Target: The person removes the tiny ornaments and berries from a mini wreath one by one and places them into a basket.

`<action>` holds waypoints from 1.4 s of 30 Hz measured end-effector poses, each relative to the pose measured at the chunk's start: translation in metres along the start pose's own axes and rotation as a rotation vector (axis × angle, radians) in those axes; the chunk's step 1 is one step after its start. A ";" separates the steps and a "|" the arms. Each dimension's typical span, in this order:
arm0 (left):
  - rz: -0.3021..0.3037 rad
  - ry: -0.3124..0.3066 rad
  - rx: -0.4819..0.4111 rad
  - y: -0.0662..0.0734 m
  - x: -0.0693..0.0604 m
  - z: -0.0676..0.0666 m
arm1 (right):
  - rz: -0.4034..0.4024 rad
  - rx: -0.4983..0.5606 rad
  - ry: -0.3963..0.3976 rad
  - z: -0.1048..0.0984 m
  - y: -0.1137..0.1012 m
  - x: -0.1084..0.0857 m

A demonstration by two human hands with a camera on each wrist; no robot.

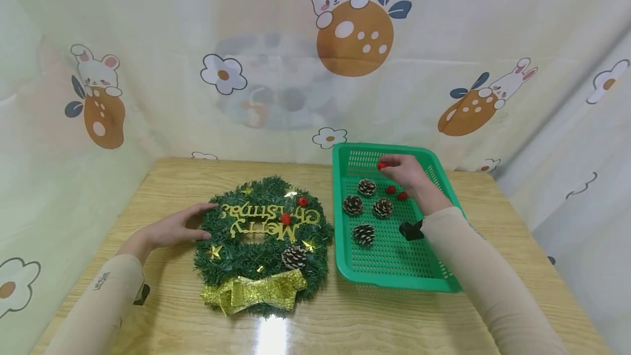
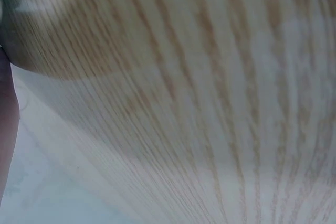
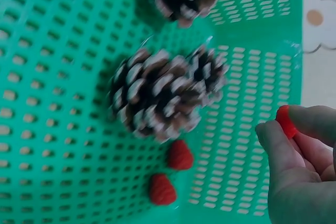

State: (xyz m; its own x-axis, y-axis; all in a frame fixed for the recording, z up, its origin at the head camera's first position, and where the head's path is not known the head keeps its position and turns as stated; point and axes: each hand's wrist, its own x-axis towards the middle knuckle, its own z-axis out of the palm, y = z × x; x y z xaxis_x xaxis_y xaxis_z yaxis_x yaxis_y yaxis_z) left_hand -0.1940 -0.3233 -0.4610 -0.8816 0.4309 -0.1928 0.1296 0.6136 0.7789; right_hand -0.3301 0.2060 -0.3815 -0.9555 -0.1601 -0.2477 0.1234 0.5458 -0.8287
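Wooden table (image 1: 379,319): green basket (image 1: 339,223) by back edge; Christmas wreath (image 1: 266,259) between basket and left edge. Left hand (image 1: 172,227) spread at wreath's left side. Right hand (image 1: 406,173) pinching at basket's far end. Four pinecones (image 1: 382,208) toward basket's left edge; red berry (image 1: 382,166) in right hand's grip, two loose berries (image 1: 390,189) on basket floor.

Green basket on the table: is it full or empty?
Neither: the green basket is partly filled. Four pinecones and two red berries lie inside, leaving much of it bare.
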 end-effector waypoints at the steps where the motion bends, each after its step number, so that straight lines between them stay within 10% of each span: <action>1: -0.001 0.000 0.001 -0.001 0.000 0.000 | 0.010 -0.004 -0.004 -0.001 0.002 0.000; 42: 0.007 -0.001 -0.015 0.002 0.000 0.000 | 0.088 -0.168 0.043 -0.012 0.056 0.011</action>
State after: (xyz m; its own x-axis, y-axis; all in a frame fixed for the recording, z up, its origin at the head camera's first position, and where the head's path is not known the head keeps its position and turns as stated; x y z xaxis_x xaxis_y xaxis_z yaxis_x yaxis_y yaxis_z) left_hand -0.1936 -0.3220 -0.4596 -0.8804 0.4355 -0.1878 0.1290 0.6009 0.7888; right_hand -0.3369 0.2450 -0.4246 -0.9540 -0.0725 -0.2909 0.1638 0.6865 -0.7085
